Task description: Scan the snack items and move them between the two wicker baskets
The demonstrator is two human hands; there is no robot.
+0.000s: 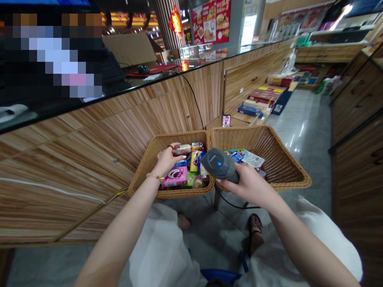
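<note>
Right here, a handheld barcode scanner (220,164) is being gripped in the right hand (251,185), the fingers wrapped closed around its handle, with its blue light showing on top. It is held up over the join between 2 wicker baskets, its head above the right edge of the left basket (143,167). Its cable (231,203) is seen trailing down below the baskets.

The left hand (167,161) is being kept half open, fingers curved down over a small jar (183,149) near the far edge of that basket. Contact is shown, but whether it has been gripped cannot be told. A lift from here would call for those fingers to be closed around it.

At least 8 items are counted in the left basket, a pink box (175,176) at its near edge among them; any others are hidden by the hands and scanner. About 2 flat packets (245,157) are seen in the right basket (269,137), near its left side. 1 bracelet (154,177) is worn on the left wrist.
</note>
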